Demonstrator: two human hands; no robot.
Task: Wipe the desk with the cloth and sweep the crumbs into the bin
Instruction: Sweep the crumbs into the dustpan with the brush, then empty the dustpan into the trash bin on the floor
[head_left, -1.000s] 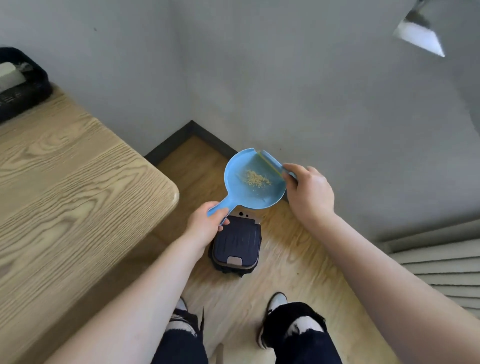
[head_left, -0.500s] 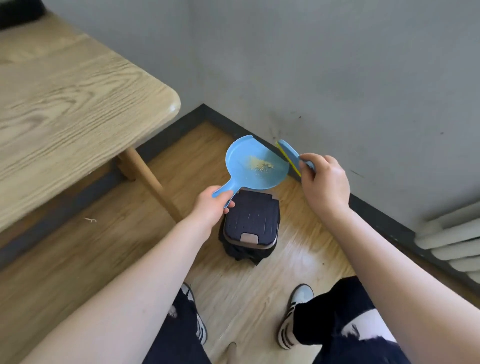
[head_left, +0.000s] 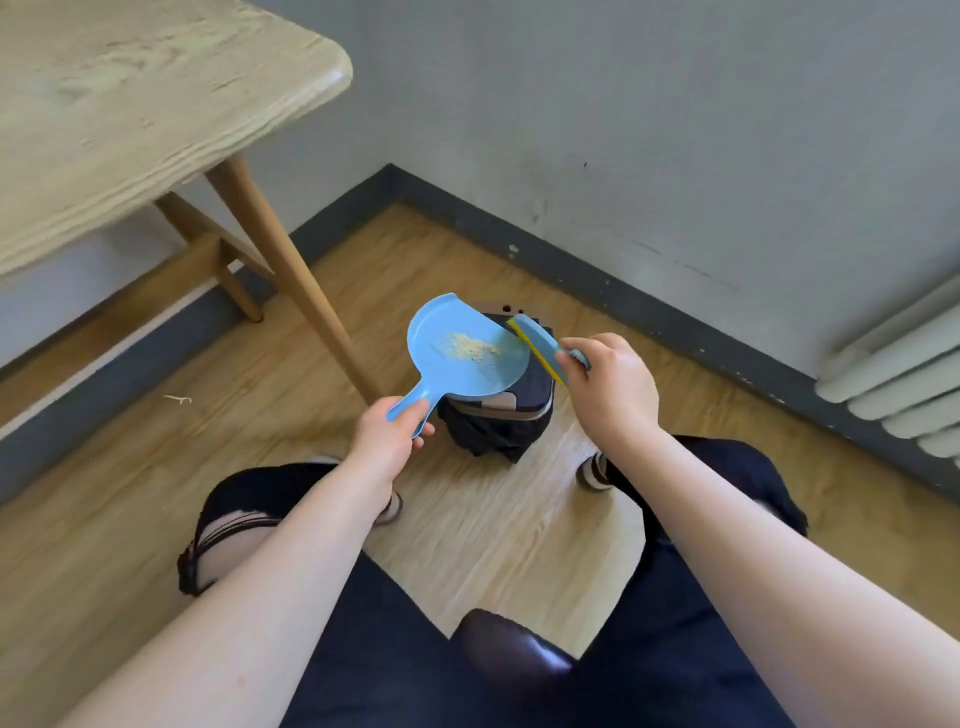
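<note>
Over small black lidded bin (head_left: 498, 415): left hand (head_left: 387, 434) grips blue plastic dustpan (head_left: 462, 353) handle, tan crumbs (head_left: 470, 347) collected; right hand (head_left: 613, 384) grips blue-yellow brush (head_left: 537, 344). Lid looks closed, dumping left; cloth unseen.

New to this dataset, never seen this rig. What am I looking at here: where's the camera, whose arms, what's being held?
There is no robot. A person wears one wide-angle camera on the head, so the view looks forward and down along their own bare arms, with the knees at the bottom.

The left hand grips the handle of a blue dustpan. A small heap of pale crumbs lies in its pan. The right hand holds a small blue brush with yellow bristles at the dustpan's right edge.

Directly under the dustpan stands a small dark bin on the wooden floor. Whether its lid is open cannot be told, as the pan hides it.

At the upper left is a corner of the wooden desk with its slanted legs; a radiator hangs at the right wall. The crumbs are not yet tipped into the bin.
</note>
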